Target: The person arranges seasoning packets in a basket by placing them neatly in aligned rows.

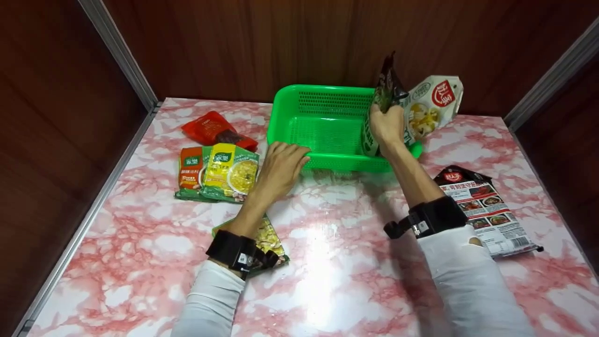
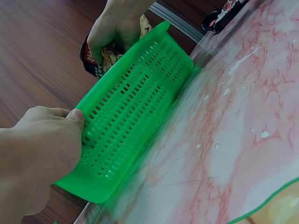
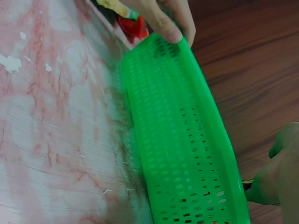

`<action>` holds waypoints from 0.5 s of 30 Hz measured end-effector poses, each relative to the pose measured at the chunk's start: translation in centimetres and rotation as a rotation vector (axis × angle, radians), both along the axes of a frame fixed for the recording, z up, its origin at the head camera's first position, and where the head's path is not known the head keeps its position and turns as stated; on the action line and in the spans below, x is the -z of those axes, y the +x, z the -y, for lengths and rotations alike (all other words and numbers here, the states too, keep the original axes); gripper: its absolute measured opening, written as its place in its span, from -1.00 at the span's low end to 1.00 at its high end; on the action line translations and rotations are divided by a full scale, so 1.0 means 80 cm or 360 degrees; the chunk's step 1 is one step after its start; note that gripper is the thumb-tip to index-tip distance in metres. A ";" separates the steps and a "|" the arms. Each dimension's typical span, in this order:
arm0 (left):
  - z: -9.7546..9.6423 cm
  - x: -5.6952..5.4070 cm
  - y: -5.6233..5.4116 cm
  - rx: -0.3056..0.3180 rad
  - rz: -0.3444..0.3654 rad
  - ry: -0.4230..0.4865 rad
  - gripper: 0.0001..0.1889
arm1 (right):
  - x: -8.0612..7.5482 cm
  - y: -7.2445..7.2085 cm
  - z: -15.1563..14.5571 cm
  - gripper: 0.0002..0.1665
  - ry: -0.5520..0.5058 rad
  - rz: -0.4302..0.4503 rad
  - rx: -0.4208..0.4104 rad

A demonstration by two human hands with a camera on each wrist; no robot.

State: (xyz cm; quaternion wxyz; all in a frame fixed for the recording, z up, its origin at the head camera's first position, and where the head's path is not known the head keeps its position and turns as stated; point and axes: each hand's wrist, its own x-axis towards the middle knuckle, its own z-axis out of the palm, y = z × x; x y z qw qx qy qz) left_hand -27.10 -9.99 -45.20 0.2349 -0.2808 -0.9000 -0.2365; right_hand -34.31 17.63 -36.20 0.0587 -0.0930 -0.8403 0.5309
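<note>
A green plastic basket (image 1: 337, 162) with slotted walls stands against the back panel. My left hand (image 1: 280, 169) grips its near rim toward the left corner; the left wrist view shows the thumb on the outer wall. At the basket's right end, my right hand (image 1: 388, 125) grips a dark-topped green food packet (image 1: 386, 86), which stands upright with its lower part inside the basket. Beside it, a pale food packet with a red logo (image 1: 437, 105) leans outward over the right end. The right hand covers the middle of the dark-topped packet.
Left of the basket lie a red packet (image 1: 209, 128), a yellow soup packet (image 1: 224, 168) and an orange-red packet (image 1: 189, 161) partly under it. Another packet (image 1: 271, 238) lies beneath my left forearm. A black-and-white packet (image 1: 491, 213) lies by my right forearm. Wooden panels enclose the table.
</note>
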 end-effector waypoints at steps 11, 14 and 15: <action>-0.001 0.000 -0.001 0.0001 0.0004 0.0016 -0.69 | 0.007 -0.003 -0.004 -0.29 0.0085 -0.0089 0.0021; -0.001 0.000 -0.001 -0.0003 0.0005 0.0009 -0.68 | 0.009 -0.002 -0.005 -0.24 0.0089 -0.0117 0.0009; 0.000 0.000 0.000 -0.0002 0.0009 0.0005 -0.67 | 0.010 -0.001 -0.005 -0.23 0.0088 -0.0126 0.0005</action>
